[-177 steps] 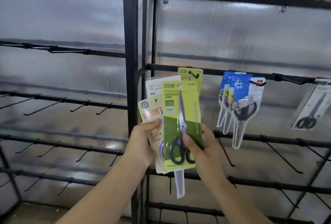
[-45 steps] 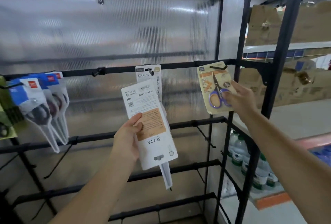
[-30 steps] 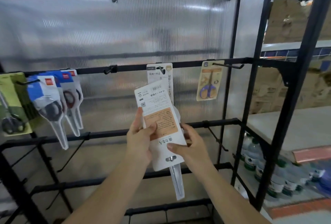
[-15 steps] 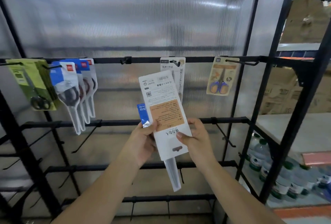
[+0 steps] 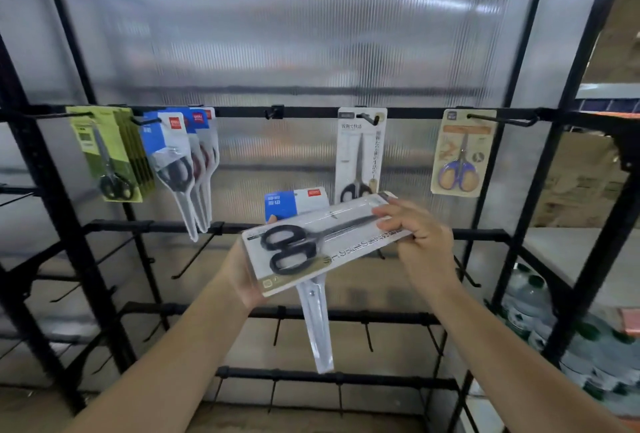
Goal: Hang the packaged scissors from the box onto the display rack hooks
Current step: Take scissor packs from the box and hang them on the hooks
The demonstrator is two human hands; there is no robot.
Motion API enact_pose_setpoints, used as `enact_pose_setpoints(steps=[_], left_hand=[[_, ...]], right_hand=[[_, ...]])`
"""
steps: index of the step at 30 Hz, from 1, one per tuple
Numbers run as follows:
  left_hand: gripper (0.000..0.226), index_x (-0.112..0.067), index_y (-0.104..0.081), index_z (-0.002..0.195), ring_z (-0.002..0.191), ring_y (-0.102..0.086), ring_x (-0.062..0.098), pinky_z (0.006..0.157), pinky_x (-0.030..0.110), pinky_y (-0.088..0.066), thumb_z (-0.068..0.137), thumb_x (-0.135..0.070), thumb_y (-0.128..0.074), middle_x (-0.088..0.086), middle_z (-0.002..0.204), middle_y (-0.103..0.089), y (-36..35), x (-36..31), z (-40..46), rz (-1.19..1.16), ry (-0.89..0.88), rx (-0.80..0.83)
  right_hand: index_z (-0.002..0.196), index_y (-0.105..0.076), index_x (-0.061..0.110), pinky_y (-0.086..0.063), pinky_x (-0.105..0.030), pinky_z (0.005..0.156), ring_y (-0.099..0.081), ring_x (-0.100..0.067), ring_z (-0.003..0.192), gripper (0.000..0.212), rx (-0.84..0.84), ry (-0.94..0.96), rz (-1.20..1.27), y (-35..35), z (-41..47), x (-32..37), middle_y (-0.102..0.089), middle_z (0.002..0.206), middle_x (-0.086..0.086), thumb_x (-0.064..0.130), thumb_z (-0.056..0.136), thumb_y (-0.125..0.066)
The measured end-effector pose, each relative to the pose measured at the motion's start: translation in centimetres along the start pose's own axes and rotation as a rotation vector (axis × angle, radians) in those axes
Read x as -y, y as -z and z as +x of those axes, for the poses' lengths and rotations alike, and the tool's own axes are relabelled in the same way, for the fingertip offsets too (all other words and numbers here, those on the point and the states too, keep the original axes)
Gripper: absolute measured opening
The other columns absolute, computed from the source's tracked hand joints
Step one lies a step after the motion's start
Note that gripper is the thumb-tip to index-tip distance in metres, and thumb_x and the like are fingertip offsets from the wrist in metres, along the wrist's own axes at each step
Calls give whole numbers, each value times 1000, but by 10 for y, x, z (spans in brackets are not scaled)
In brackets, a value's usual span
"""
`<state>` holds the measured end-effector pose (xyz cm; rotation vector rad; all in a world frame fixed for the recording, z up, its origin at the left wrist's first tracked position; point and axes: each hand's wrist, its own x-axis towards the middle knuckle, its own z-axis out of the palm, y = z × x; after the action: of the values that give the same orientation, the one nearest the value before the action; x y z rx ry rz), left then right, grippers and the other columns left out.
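Two hands hold packaged scissors before the black display rack (image 5: 512,169), with bare rail and one free hook (image 5: 273,112) between the hung blue packs (image 5: 180,159) and a hung white pack (image 5: 360,152). My left hand (image 5: 242,273) grips the white scissors pack (image 5: 322,242) and a blue-topped pack (image 5: 294,205) behind it. My right hand (image 5: 422,238) pinches the white pack's far end; its long axis lies nearly level, handles left, blades pointing right and slightly up.
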<state>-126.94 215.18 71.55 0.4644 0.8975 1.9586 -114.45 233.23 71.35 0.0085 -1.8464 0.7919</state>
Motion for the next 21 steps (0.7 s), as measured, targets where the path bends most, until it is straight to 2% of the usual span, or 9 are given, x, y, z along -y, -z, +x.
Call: enact_pose_setpoints(steps=[5, 8, 10, 12, 13, 15, 17, 19, 21], left_hand=[[67, -5, -62, 115, 95, -66, 43, 69, 59, -55, 94, -58, -28, 24, 114, -64, 0, 10, 6, -184, 51, -9], [87, -9, -65, 115, 102, -63, 45, 80, 57, -52, 84, -76, -20, 24, 117, -64, -4, 13, 9, -130, 68, -6], [82, -10, -65, 116, 104, -63, 42, 81, 52, -52, 82, -74, -29, 22, 118, -64, -7, 18, 10, -91, 75, 15], [54, -9, -66, 111, 91, -69, 36, 72, 48, -56, 81, -52, -50, 18, 107, -69, -10, 24, 12, -16, 51, 3], [43, -9, -65, 107, 84, -70, 33, 68, 46, -57, 78, -39, -56, 15, 99, -72, -11, 27, 14, 21, 32, -13], [34, -9, -63, 105, 75, -71, 26, 62, 39, -58, 75, -26, -58, 10, 87, -73, -13, 31, 18, 43, -26, -14], [33, -10, -62, 106, 73, -71, 22, 58, 34, -57, 76, -21, -56, 8, 85, -73, -12, 32, 21, 47, -91, 0], [34, -10, -59, 110, 73, -71, 20, 59, 32, -57, 77, -19, -54, 6, 85, -72, -11, 33, 23, 66, -146, 15], [37, -11, -58, 113, 73, -70, 19, 60, 31, -57, 77, -19, -55, 5, 86, -72, -8, 34, 25, 86, -165, 20]], right_hand=[[67, -71, -2, -43, -58, 88, -50, -32, 112, 34, -48, 133, -246, 3, 1, -7, -71, 92, -15, -26, 55, -50], [67, -72, 0, -37, -62, 96, -37, -35, 124, 25, -120, 95, -291, 11, 0, -14, -60, 119, -23, -20, 66, -57], [71, -73, 2, -33, -35, 109, -26, -14, 135, 29, -140, -17, -223, 16, -1, -14, -38, 140, -16, -22, 72, -56], [83, -73, 4, -33, 0, 94, -23, 24, 124, 39, -140, -161, -96, 20, 0, -7, -26, 147, -8, -27, 75, -50], [94, -72, 8, -34, 5, 87, -25, 30, 119, 44, -133, -235, -30, 22, 2, -3, -26, 149, -6, -26, 77, -49], [120, -61, 20, -41, -7, 93, -36, 12, 128, 52, -126, -380, 103, 27, 9, -2, -39, 145, 7, -16, 84, -50], [139, -42, 19, -49, -28, 91, -53, -4, 117, 62, -130, -523, 361, 34, 18, -1, -53, 129, 17, -9, 83, -48], [142, -35, 18, -50, -33, 87, -56, -16, 112, 66, -214, -650, 598, 40, 25, 1, -51, 131, 5, -10, 83, -48], [137, -42, 17, -49, -40, 89, -60, -23, 104, 55, -272, -720, 606, 43, 28, 5, -57, 121, -7, -7, 88, -52]])
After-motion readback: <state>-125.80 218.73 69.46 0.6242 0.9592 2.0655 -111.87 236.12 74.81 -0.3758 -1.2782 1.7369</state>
